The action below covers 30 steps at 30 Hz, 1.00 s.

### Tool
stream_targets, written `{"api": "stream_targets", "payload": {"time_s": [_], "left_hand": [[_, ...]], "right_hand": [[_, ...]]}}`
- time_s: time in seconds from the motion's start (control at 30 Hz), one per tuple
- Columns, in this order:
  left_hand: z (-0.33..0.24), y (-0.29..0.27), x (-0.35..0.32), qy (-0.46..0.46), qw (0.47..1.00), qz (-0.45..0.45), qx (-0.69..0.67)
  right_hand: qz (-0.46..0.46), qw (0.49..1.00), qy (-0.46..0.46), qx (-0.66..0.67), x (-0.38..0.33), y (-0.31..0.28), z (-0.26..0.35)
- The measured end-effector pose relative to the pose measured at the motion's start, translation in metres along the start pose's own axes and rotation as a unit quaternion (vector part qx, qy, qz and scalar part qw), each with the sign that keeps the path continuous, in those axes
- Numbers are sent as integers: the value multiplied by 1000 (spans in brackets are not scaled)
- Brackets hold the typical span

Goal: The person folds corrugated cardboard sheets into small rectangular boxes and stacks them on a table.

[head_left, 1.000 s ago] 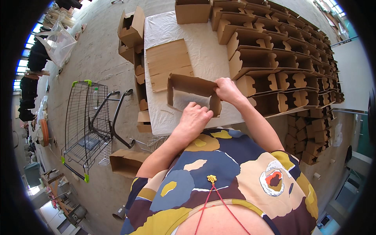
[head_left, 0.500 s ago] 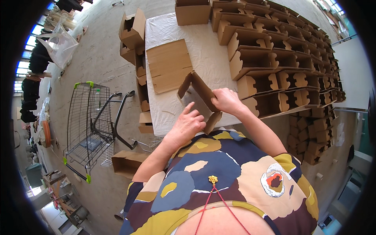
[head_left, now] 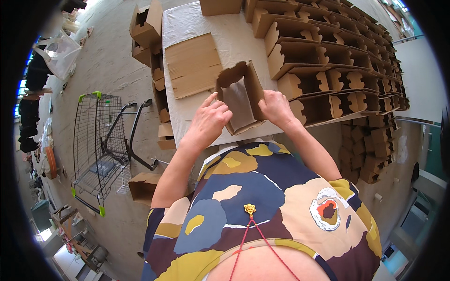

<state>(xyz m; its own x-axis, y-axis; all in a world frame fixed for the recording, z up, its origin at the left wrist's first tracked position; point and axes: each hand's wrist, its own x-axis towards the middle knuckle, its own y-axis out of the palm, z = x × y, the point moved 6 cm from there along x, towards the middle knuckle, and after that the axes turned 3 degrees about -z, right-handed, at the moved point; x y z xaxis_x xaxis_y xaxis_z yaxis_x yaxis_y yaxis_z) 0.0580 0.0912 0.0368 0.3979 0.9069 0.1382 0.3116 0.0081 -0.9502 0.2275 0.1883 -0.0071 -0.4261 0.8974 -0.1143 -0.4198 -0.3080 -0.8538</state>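
An open brown cardboard box (head_left: 253, 86) stands between my hands at the near edge of the cloth-covered table (head_left: 192, 108). Its mouth faces up toward me, showing a greyish inner bottom. Along its right wall my right hand (head_left: 279, 110) is closed, fingers gripping the cardboard. My left hand (head_left: 208, 119) is at the left wall, its index finger stretched up along the side and the other fingers bent against the box; its thumb is hidden. Just beyond my left hand lies a flat folded piece of cardboard (head_left: 194, 65).
Rows of stacked open cardboard boxes (head_left: 300, 56) fill the table's right side. More boxes (head_left: 146, 25) are piled along its left edge. A wire shopping cart (head_left: 98, 140) stands on the floor at left, near a loose box (head_left: 143, 187). Further boxes (head_left: 370, 145) lie heaped below right.
The box has turned more upright, its opening now facing me. My left hand has shifted from over the opening to the left wall; my right hand still grips the right wall.
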Motion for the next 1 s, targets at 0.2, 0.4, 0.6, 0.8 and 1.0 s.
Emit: {"api": "stream_targets", "payload": {"time_s": [0.2,0.4,0.6,0.8,1.0], "left_hand": [[-36,2,31,-7,995,98,-6],[-55,36,28,-36,957,283,-54],[-25,56,27,-67,939,302,-151],[-27,64,39,-68,950,235,-192],[-31,69,50,-123,958,247,-82]], "right_hand": [[-56,997,-1,49,-4,11,-13],[-55,996,-4,63,-8,10,-19],[-29,999,-9,42,-16,10,-10],[-26,998,4,52,-16,11,-11],[-24,997,3,72,-15,12,-14]]}}
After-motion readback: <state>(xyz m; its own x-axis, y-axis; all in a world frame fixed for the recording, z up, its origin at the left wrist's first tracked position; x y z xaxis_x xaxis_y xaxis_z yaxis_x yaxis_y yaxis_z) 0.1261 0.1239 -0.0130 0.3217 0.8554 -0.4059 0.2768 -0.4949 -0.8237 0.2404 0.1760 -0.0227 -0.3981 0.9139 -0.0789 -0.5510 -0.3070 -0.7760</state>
